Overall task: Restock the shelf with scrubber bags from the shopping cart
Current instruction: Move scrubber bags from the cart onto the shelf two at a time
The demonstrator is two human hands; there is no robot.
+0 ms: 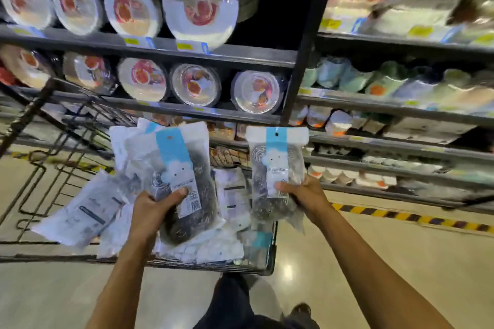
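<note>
Scrubber bags (83, 211) are only partly out of the cart. My read is that the task is at an early stage, with two lifted and none on the shelf that I can see.

Both hands are closed on stock. The left hand (152, 211) grips one bag (184, 168) by its lower half, thumb across the label, tilted above the middle of the shopping cart (187, 266). Pale packs show close behind it, and I cannot tell whether they are in that grip too. The right hand (304, 195) holds a second bag (275, 157) by its lower part, upright with the blue header up, at the cart's right edge. That makes two bags in hand for certain, one per hand.

Below them the rest lie heaped and overlapping in the basket, from the left side to the near right corner. I make out at least five, mostly white backs up, but blur stops an exact count.

Beyond the cart, the shelf (240, 55) carries round plate packs (200, 8), four on the upper board and five below, with blurred tableware (387, 80) in the right bay. I cannot tell which slot is meant for the bags. Left to do, I judge: place these two, then clear the heap.
</note>
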